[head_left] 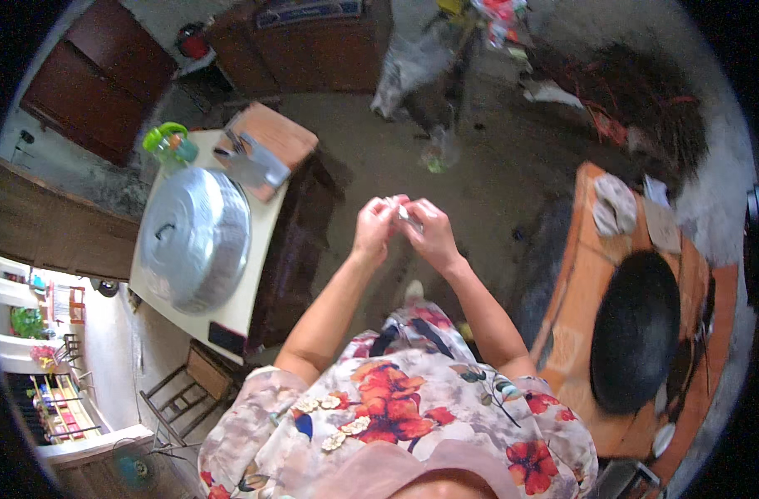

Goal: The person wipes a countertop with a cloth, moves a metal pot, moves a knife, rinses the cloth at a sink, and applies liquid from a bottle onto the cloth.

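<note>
In the head view, a small pale, shiny thing [406, 214] lies between the fingertips of the two hands, which meet over the floor [471, 195] in front of the floral shirt [396, 399]. The right hand [432, 236] has its thumb and fingers closed on it in a pinch, while the left hand [374, 231] has its fingers curled together right beside it, though I cannot tell whether they clamp it too. The pale table [230, 323] with a domed metal lid [192, 237] stands left of the hands, and the black wok [635, 333] sits well apart to the right.
</note>
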A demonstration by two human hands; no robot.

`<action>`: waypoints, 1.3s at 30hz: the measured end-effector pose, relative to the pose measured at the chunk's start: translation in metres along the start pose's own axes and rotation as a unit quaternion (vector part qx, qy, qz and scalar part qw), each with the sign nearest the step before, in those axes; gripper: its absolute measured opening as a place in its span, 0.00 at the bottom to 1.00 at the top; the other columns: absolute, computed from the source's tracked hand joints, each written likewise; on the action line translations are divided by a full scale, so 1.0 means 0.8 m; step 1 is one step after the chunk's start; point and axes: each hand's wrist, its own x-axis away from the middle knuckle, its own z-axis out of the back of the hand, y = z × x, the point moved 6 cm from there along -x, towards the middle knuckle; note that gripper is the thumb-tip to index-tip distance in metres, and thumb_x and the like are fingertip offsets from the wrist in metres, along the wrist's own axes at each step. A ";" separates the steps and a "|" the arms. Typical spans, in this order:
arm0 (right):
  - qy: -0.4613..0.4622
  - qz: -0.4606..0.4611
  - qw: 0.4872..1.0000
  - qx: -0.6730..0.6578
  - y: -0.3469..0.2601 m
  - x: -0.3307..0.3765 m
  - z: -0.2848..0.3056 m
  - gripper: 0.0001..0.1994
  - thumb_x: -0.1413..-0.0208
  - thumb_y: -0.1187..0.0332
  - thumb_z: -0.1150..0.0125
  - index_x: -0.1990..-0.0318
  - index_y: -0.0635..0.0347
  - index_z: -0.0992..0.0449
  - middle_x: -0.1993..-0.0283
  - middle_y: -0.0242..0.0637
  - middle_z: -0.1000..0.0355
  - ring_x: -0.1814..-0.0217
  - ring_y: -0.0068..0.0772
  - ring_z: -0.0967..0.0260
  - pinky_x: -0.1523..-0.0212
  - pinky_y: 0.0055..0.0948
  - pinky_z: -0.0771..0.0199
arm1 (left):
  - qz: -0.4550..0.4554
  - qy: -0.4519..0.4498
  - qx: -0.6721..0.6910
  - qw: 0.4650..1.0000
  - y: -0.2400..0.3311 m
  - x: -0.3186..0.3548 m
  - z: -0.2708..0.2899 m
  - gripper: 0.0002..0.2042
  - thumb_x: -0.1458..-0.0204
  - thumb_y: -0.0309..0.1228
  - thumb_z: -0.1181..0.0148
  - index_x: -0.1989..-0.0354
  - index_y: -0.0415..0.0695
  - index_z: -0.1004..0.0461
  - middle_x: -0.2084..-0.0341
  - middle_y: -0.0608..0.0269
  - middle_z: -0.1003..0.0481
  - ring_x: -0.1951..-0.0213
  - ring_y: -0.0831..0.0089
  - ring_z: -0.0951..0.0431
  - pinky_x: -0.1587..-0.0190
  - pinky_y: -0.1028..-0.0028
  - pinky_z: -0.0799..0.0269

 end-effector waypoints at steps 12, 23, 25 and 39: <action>-0.238 -0.200 0.891 -0.330 0.161 -0.356 -0.112 0.10 0.50 0.75 0.46 0.59 0.62 0.25 0.72 0.26 0.29 0.73 0.15 0.35 0.72 0.17 0.34 | -0.128 -0.001 -0.088 0.988 0.196 -0.289 0.127 0.10 0.49 0.25 0.40 0.59 0.41 0.31 0.69 0.68 0.27 0.65 0.81 0.26 0.63 0.80 0.29; -0.352 -0.238 0.856 -0.295 0.197 -0.625 -0.196 0.14 0.45 0.62 0.40 0.58 0.63 0.25 0.71 0.32 0.27 0.73 0.20 0.29 0.71 0.22 0.30 | -0.077 0.023 0.198 0.977 0.296 -0.546 0.140 0.12 0.44 0.40 0.46 0.62 0.43 0.30 0.73 0.66 0.26 0.72 0.77 0.24 0.67 0.75 0.23; -0.354 -0.278 0.826 -0.341 0.214 -0.657 -0.219 0.13 0.45 0.63 0.41 0.57 0.63 0.26 0.69 0.32 0.26 0.72 0.21 0.28 0.71 0.21 0.31 | -0.053 0.112 0.292 0.949 0.293 -0.579 0.155 0.17 0.45 0.46 0.46 0.61 0.44 0.31 0.72 0.64 0.26 0.69 0.73 0.24 0.63 0.71 0.24; -0.475 -0.229 0.786 -0.323 0.284 -0.919 -0.362 0.13 0.43 0.67 0.44 0.56 0.66 0.26 0.67 0.32 0.27 0.69 0.21 0.28 0.69 0.20 0.31 | -0.119 0.215 0.246 0.938 0.395 -0.791 0.211 0.12 0.44 0.35 0.46 0.57 0.42 0.26 0.59 0.64 0.24 0.59 0.75 0.26 0.53 0.71 0.31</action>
